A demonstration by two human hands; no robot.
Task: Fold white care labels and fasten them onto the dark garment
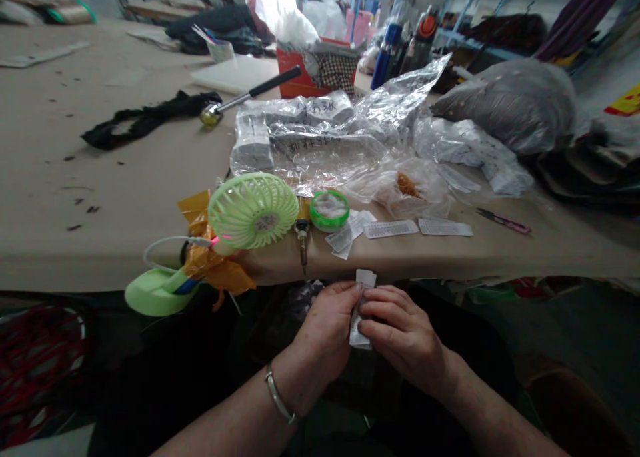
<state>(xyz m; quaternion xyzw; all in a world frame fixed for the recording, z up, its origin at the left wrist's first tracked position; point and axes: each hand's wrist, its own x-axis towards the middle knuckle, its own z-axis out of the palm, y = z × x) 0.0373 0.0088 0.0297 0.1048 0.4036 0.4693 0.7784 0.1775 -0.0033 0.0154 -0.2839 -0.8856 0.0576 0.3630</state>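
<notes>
Below the table's front edge, my left hand (324, 327) and my right hand (404, 330) meet, both closed on a small stack of white paper labels (361, 310) held upright between the fingers. A silver bracelet sits on my left wrist. Loose white labels (390, 229) lie on the table just above the hands, beside a green-rimmed round tub (329, 210) and a small tool with a dark handle (303, 237).
A green desk fan (253, 210) wrapped in yellow tape stands at the table edge (450, 263). Clear plastic bags of label bundles (310, 137) lie behind it. Further back lie a hammer (250, 97), black cloth (145, 118), a red box (305, 70) and bottles.
</notes>
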